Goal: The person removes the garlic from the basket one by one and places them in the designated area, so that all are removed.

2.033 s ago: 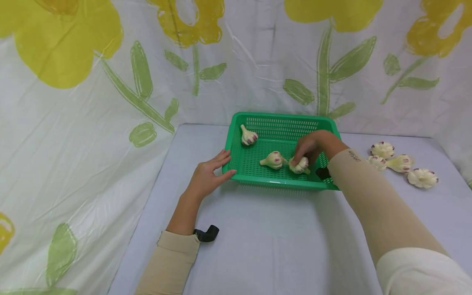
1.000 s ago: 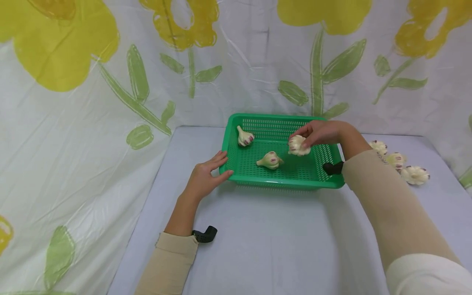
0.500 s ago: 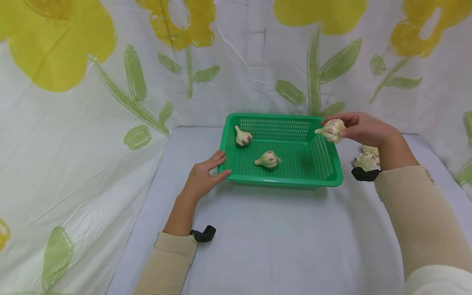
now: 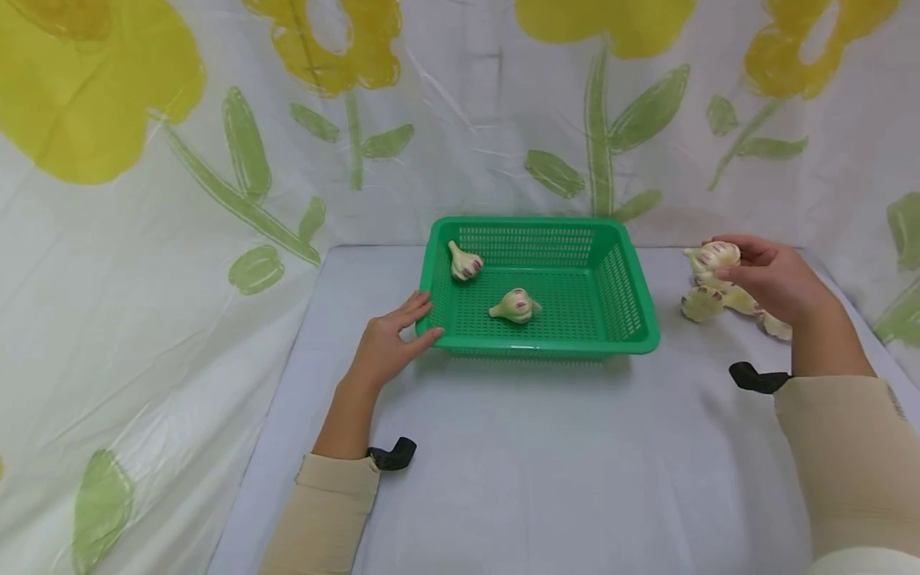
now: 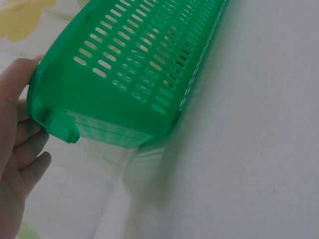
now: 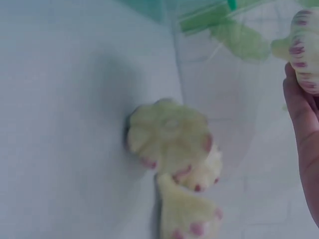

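Observation:
A white garlic bulb (image 4: 713, 257) with purple streaks is pinched between the thumb and fingers of my right hand (image 4: 779, 279), right of the basket. It overlaps a cluster of garlic bulbs (image 4: 702, 304) on the table in the head view; the hand partly hides them. In the right wrist view, the held garlic (image 6: 305, 55) shows at the right edge, apart from the loose ones. My left hand (image 4: 381, 347) holds the near left corner of a green plastic basket (image 4: 546, 348), thumb and fingers at its rim. Inside lie two garlic bulbs, one at the back left (image 4: 465, 263), another nearer the middle (image 4: 516, 306).
The basket stands on a white-covered table (image 4: 532, 447), close to its back edge. A white curtain (image 4: 474, 144) with yellow flowers hangs behind and along the left. A black wrist mount (image 4: 394, 455) juts from the left wrist, another (image 4: 758, 378) from the right.
My right hand has lifted a garlic bulb out of the basket and carried it right, over to the loose bulbs. The left hand has stayed at the basket's corner.

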A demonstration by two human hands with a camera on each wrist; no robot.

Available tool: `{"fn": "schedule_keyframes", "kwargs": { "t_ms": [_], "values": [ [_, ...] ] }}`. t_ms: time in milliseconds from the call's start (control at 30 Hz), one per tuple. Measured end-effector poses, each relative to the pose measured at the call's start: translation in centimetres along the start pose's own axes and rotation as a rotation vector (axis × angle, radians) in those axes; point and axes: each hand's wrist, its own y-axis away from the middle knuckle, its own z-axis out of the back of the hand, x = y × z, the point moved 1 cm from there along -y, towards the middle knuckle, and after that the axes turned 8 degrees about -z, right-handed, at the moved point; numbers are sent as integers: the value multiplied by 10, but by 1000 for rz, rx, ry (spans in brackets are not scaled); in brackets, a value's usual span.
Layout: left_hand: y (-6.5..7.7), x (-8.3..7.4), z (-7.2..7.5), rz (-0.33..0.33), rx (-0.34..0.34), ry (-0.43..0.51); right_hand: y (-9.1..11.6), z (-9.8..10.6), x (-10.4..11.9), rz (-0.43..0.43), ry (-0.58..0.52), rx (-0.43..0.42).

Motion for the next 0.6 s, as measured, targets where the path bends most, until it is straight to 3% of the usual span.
{"fn": "schedule_keyframes", "kwargs": {
  "t_ms": [100, 200, 600],
  "values": [
    [0, 0, 0, 3, 6, 3, 9, 6, -13, -90, 29, -97],
    [-1, 1, 0, -3, 2, 9, 18, 12, -25, -136, 37, -137],
    [0, 3, -1, -4, -3, 22, 38, 23, -62, -187, 199, -237]
  ]
}}
